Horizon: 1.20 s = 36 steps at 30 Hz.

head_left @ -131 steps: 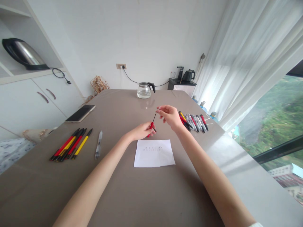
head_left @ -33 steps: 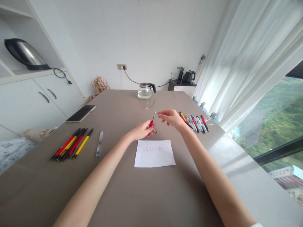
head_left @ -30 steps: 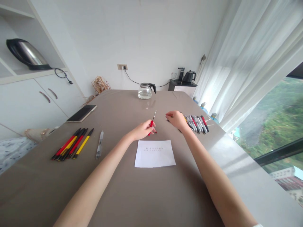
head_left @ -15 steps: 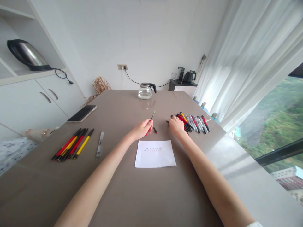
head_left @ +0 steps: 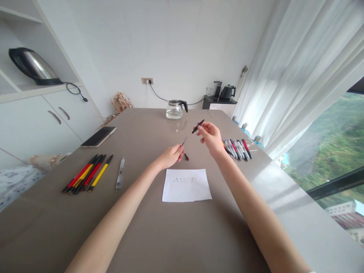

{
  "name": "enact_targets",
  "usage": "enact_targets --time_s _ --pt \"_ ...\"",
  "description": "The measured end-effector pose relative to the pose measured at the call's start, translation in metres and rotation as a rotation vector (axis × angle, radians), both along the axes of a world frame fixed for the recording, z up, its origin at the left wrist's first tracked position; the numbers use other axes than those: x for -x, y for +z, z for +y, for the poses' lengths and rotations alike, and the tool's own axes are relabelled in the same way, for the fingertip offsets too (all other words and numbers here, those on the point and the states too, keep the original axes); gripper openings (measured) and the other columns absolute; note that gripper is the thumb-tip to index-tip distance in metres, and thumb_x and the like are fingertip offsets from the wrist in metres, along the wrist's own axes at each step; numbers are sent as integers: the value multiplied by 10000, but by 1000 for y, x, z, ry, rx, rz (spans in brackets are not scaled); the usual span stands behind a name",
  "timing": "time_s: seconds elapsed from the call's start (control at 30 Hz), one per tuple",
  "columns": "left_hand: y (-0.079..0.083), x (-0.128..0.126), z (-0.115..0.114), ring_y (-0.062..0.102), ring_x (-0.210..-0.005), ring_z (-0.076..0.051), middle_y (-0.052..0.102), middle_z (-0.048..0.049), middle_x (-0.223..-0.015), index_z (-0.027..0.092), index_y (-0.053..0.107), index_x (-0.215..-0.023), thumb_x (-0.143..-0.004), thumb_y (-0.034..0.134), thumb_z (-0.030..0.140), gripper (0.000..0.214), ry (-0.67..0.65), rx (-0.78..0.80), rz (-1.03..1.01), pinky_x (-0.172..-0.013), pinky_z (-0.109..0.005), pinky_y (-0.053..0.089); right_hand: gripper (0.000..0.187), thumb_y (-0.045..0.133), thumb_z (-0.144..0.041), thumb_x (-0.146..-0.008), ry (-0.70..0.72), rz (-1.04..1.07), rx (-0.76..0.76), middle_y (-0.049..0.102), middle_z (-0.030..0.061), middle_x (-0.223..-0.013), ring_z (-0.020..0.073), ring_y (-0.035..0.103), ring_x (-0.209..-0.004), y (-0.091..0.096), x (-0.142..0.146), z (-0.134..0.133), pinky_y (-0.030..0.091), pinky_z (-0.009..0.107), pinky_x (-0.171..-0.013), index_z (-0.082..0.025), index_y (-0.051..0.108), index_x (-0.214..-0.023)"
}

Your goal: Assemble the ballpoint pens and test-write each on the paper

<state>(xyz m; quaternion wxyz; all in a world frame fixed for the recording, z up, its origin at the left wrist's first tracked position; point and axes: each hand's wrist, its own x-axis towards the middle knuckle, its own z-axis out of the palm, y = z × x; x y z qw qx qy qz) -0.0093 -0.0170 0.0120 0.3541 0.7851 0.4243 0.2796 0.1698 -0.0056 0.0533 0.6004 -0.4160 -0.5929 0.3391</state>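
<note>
My left hand [head_left: 172,156] is closed around a red pen barrel, with a thin pen refill [head_left: 184,140] sticking up out of it. A black pen part [head_left: 198,126], slim and tapered, is pinched in my right hand [head_left: 212,138], just above and right of the refill's tip and apart from it. Beside my left fingers a small black pen piece [head_left: 186,156] with a red end lies on the table. Nearer to me is a white sheet of paper [head_left: 186,193] with handwriting. A row of pens [head_left: 237,148], clear, red and black, lies right of my right hand, which partly hides it.
On the table's left are red and yellow pens [head_left: 88,173], a clear pen [head_left: 120,174] and a phone [head_left: 99,137]. A glass pot [head_left: 174,110] of clear liquid stands at the far edge. White curtains [head_left: 284,76] hang at the right.
My right hand has lifted from the pen pile and moved up and left, now bearing a black pen part near the refill tip. My left hand has barely moved.
</note>
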Motion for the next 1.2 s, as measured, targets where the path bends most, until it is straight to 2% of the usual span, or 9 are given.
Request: enact_targets --time_s 0.13,0.4,0.67,0.8,0.97,1.1,1.2 --pt "0 0 0 494 -567 -113 523 1 -603 185 449 -738 -840 188 456 389 -6 4 -4 -559 -248 387 307 514 -410 -701 51 43 -1 604 60 -859 123 556 -699 3 6 -5 380 156 -393 -173 478 -892" --pt "2 -1 -2 492 -563 -119 510 2 -591 189 451 -729 -834 198 461 386 -9 22 -8 -541 -250 388 316 474 -425 -720 31 -72 53 599 63 -878 131 568 -768 2 7 -8 414 150 -426 -174 464 -911" --pt "5 -2 -3 502 -553 -105 514 1 -715 194 428 -746 -819 242 477 346 36 9 -22 -541 -249 386 286 505 -360 -707 132 -113 128 598 59 -836 122 576 -678 -2 12 -9 400 144 -386 -163 474 -911" --pt "7 -2 -3 465 -543 -120 472 19 -619 206 404 -748 -815 265 478 313 88 -97 32 -520 -248 340 351 508 -332 -704 189 -185 94 597 30 -787 113 568 -610 -4 16 -12 395 149 -362 -197 464 -1024" --pt "8 -3 -3 471 -590 -135 497 9 -645 205 391 -733 -814 287 468 294 113 -178 84 -537 -249 327 275 527 -351 -691 172 -291 122 610 27 -713 90 543 -525 -3 16 -15 397 151 -368 -172 553 -898" --pt "7 -2 -4 494 -618 -150 512 -4 -668 203 392 -749 -819 265 475 309 118 -206 165 -555 -256 335 286 576 -367 -652 145 -326 176 613 31 -633 83 519 -469 -3 11 -14 389 160 -363 -149 603 -834" --pt "7 -2 -6 510 -640 -164 530 -22 -704 202 399 -772 -820 248 483 323 130 -244 232 -550 -258 334 298 596 -387 -630 139 -346 211 632 43 -652 80 507 -453 -4 7 -12 384 168 -364 -146 623 -802"
